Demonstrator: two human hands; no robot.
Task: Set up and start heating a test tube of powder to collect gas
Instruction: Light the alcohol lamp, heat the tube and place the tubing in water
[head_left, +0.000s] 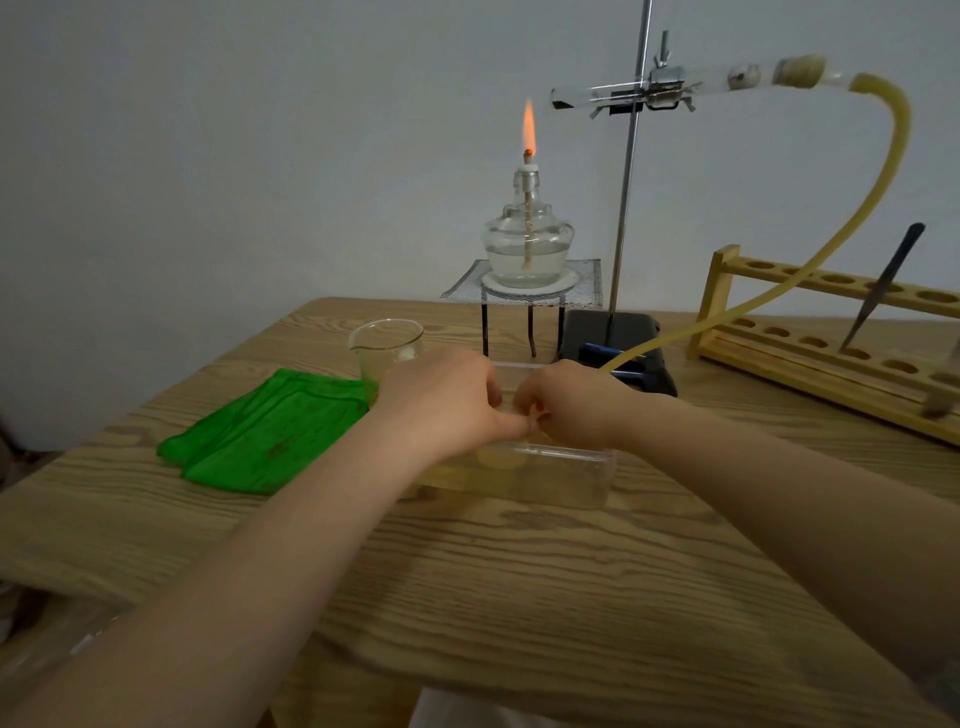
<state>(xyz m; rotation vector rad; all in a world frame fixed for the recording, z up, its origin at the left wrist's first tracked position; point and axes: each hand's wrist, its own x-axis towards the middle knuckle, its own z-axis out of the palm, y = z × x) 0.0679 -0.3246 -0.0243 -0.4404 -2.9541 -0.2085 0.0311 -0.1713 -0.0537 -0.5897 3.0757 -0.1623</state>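
1. Landmark: the clear trough (561, 475) at mid-table. A green cloth (270, 431) lies to its left, a beaker (387, 353) behind-left, and a wooden rack (831, 338) to the right.
2. Behind it, a lit burner (527, 244) stands on a mesh stand (524, 296).
3. The test tube (675, 85), clamped high behind the trough, lies nearly level, closed end left, near the flame.
4. A yellow hose (878, 208) curves from it down to the trough.
5. The left hand (441, 400) and right hand (569, 402) meet over the trough, fingers curled; what they hold I cannot tell.
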